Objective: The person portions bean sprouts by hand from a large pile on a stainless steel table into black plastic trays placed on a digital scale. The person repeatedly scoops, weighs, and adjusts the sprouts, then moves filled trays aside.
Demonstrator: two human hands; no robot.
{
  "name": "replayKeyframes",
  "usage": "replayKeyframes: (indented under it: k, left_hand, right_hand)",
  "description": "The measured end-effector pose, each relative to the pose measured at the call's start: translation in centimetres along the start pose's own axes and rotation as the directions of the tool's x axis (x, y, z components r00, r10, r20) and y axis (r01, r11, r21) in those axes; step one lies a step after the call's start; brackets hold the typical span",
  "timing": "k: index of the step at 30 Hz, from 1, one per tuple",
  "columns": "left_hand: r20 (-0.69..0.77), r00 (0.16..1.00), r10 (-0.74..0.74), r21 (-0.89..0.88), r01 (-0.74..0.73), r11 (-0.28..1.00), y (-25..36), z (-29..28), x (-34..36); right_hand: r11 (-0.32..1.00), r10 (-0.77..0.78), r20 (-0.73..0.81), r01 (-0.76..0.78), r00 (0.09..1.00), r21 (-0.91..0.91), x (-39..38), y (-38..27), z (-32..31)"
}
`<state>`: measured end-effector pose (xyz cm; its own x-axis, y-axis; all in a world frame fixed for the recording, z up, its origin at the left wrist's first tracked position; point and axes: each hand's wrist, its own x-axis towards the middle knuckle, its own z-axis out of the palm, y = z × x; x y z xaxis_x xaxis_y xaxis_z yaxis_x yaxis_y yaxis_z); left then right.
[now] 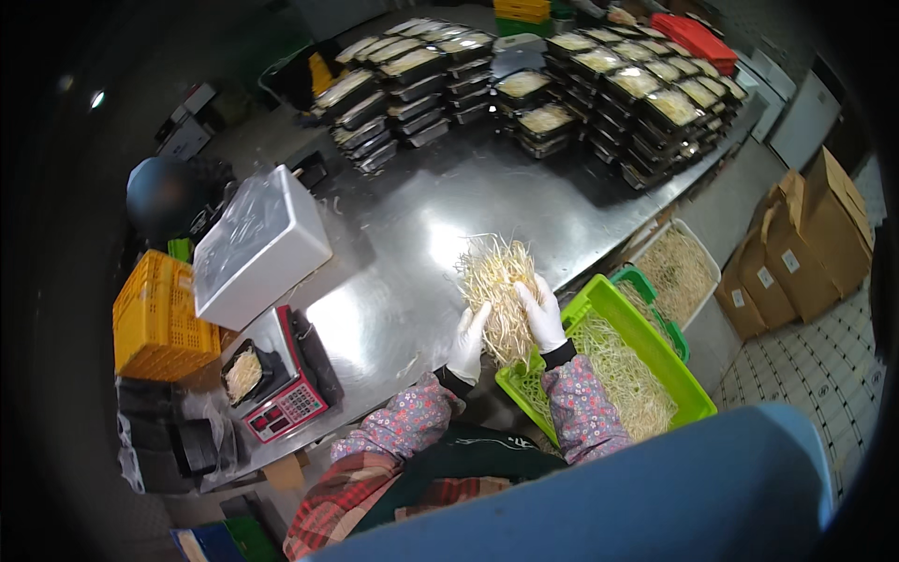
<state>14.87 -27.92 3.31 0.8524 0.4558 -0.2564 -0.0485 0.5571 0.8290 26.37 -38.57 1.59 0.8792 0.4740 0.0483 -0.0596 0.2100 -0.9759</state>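
Between my two white-gloved hands is a thick bundle of bean sprouts, held over the near edge of the steel table. My left hand closes on its left side and my right hand on its right side. Just right of them, a lime-green crate holds loose sprouts, partly hidden by my right forearm. To the left, a red-and-white scale carries a black tray with a small heap of sprouts.
Stacked trays of sprouts line the table's far side, with more stacks at far right. A white foam box and a yellow crate stand left, near another person. Brown paper bags and a white tub are right.
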Motion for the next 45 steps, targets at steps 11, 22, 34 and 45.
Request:
replayKeyframes:
  k: [11,22,34,45]
  left_hand:
    - [-0.539,0.842,0.009,0.199,0.117,0.973,5.8,-26.8,-5.3]
    - [-0.498,0.862,-0.094,0.124,0.178,0.976,3.5,-30.8,-7.7]
    - [-0.354,0.916,-0.191,-0.048,0.187,0.981,-0.2,-25.9,0.0]
    - [-0.288,0.956,-0.062,-0.059,0.047,0.997,0.2,-24.3,4.1]
  right_hand:
    - [0.566,-0.076,0.083,0.112,0.994,-0.817,4.9,9.1,14.0]
    - [-0.006,0.103,0.471,0.474,0.876,-0.880,8.4,11.8,14.3]
    - [-0.017,0.234,0.148,0.156,0.961,-0.988,15.2,11.1,10.5]
    - [0.801,0.108,0.233,0.054,0.967,-0.596,18.3,4.6,8.8]
